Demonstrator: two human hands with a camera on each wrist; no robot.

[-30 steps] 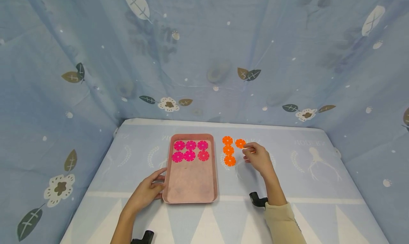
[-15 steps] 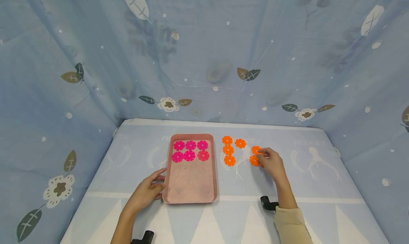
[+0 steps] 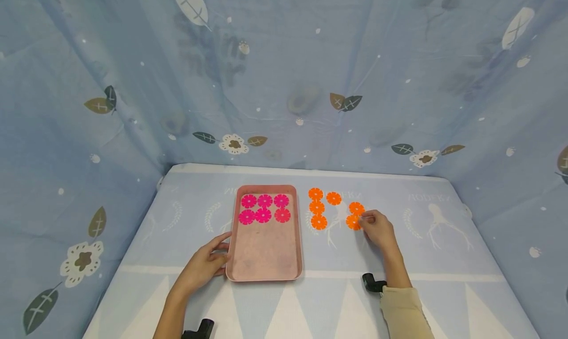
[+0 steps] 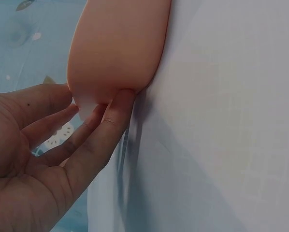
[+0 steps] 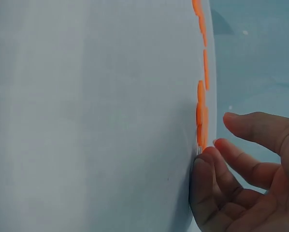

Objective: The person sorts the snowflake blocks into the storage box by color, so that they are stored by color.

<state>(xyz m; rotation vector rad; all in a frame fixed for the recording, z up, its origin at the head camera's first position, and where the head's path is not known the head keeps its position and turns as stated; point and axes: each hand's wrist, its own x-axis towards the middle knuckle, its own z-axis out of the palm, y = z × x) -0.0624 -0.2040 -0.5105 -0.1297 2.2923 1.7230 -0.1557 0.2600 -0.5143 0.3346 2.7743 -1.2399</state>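
Observation:
In the head view my left hand (image 3: 206,266) touches the left side of a pink tray (image 3: 266,255), its fingers fairly straight. The left wrist view shows the fingertips (image 4: 119,107) against the tray's outer wall (image 4: 118,48). My right hand (image 3: 378,229) has curled fingers and pinches the near edge of an orange slotted disc (image 3: 352,222); the fingertips cover its right side. Just behind lies another orange disc (image 3: 356,207). From the right wrist, the discs (image 5: 199,113) appear edge-on, with two fingertips (image 5: 202,169) right at their end.
Several magenta discs (image 3: 264,201) and one redder disc (image 3: 282,215) lie in two rows in the tray's far half. Orange discs (image 3: 316,207) form a column right of the tray, with a single one (image 3: 334,198) beside it. Patterned blue curtains (image 3: 284,82) surround the table (image 3: 426,260).
My right hand has moved right and slightly nearer, away from the single orange disc, uncovering the two discs at its fingertips. My left hand and the tray stay put.

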